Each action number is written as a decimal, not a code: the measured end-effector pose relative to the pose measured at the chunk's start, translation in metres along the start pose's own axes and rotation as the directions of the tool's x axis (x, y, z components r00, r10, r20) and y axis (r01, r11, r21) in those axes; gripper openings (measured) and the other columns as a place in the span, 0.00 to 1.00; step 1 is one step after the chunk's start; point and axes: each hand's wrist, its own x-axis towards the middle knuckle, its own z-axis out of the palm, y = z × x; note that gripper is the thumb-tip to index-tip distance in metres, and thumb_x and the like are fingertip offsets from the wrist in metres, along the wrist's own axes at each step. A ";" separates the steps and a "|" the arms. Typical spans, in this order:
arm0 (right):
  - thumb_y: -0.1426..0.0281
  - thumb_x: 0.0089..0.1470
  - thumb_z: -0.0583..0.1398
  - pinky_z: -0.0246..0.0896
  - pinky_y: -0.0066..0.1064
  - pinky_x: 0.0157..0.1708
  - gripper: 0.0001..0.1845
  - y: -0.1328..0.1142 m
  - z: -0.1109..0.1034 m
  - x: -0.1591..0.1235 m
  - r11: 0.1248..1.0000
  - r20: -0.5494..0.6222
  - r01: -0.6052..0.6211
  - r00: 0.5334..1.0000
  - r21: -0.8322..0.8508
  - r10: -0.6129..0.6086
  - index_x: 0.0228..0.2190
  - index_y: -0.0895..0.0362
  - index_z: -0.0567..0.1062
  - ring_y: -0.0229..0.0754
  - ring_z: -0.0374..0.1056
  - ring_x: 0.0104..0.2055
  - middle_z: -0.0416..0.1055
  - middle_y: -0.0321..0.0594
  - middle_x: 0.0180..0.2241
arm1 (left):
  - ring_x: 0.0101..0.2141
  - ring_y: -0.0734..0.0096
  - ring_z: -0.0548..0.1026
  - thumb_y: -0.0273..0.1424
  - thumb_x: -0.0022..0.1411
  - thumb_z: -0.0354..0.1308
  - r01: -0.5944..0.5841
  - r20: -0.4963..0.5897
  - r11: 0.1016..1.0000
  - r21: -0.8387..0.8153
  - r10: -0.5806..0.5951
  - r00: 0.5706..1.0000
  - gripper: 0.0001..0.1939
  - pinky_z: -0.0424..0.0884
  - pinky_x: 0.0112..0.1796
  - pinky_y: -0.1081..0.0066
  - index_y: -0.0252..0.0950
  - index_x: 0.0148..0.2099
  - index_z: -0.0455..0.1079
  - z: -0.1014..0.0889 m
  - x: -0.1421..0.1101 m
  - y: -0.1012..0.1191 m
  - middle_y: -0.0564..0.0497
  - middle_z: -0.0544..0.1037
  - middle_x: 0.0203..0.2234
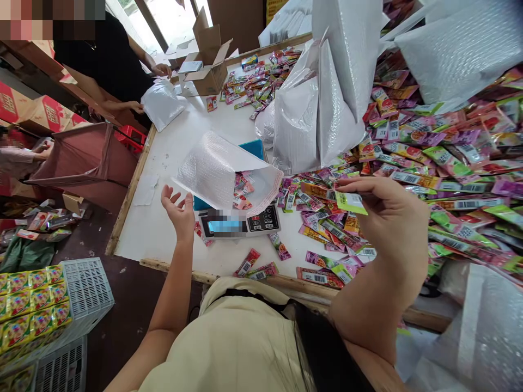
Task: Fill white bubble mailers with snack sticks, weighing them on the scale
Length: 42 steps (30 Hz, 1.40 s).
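My left hand hovers open, fingers spread, at the left end of a white bubble mailer. That mailer lies with its mouth gaping toward the right, and several colourful sachets show inside. Under it is a digital scale with a blue platform; its display is blurred out. My right hand pinches a green and white sachet between thumb and fingers, above loose sachets right of the scale. A few single sachets rest by the table's front edge.
A large heap of sachets covers the right side, with a bubble mailer on top. Filled mailers stand behind the scale. Across the table, another person handles a mailer beside an open carton. Crates stand lower left.
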 end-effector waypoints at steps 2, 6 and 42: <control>0.79 0.49 0.55 0.71 0.43 0.46 0.20 0.006 -0.009 -0.002 0.994 0.014 -0.014 1.000 -0.110 0.016 0.38 0.50 0.80 0.49 0.76 0.50 0.80 0.42 0.44 | 0.57 0.60 0.71 0.36 0.61 0.65 -0.005 0.001 1.000 -0.004 0.005 1.000 0.36 0.73 0.51 0.65 0.40 0.67 0.55 0.000 0.000 0.000 0.35 0.62 0.65; 0.75 0.50 0.56 0.63 0.61 0.57 0.27 0.011 -0.007 -0.003 0.866 0.064 -0.048 0.994 -0.497 0.091 0.52 0.55 0.77 0.64 0.68 0.61 0.71 0.55 0.59 | 0.56 0.61 0.71 0.34 0.61 0.65 -0.009 0.002 1.000 -0.006 0.009 1.000 0.36 0.74 0.50 0.66 0.40 0.66 0.54 0.000 0.000 -0.002 0.35 0.63 0.65; 0.76 0.49 0.56 0.59 0.36 0.37 0.13 -0.001 0.062 0.032 0.934 0.372 0.137 0.928 -0.329 -0.005 0.35 0.55 0.78 0.48 0.70 0.37 0.77 0.43 0.34 | 0.57 0.61 0.72 0.38 0.63 0.65 0.005 0.004 1.000 0.023 -0.006 1.000 0.36 0.74 0.52 0.65 0.43 0.68 0.55 -0.003 -0.004 -0.004 0.37 0.63 0.65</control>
